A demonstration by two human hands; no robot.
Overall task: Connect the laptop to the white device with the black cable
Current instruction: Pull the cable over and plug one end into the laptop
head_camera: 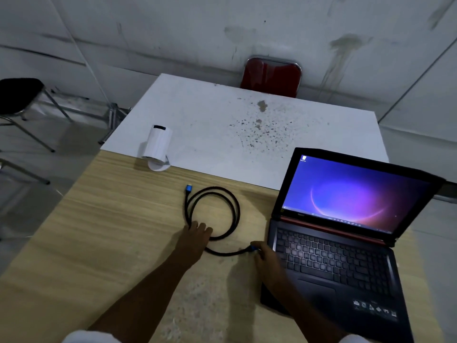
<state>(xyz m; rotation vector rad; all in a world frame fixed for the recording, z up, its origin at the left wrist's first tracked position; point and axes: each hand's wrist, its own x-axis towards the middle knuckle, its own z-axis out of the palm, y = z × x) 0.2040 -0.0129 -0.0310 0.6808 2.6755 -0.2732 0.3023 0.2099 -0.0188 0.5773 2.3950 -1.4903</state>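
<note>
An open black laptop (346, 243) with a lit purple screen sits at the right of the wooden table. A black braided cable (232, 209) lies coiled in the middle, one blue plug (189, 188) free at the far left of the coil. My right hand (268, 262) pinches the cable's other blue plug right beside the laptop's left edge. My left hand (195, 240) rests flat on the near part of the coil, fingers together. The white device (158, 144), a cylinder with a dark lens end, lies on its stand at the far left.
A stained white board (222, 125) covers the far half of the wooden table (99, 231). A red chair (272, 76) stands behind it. A black stool (19, 95) and metal frames stand on the floor at left.
</note>
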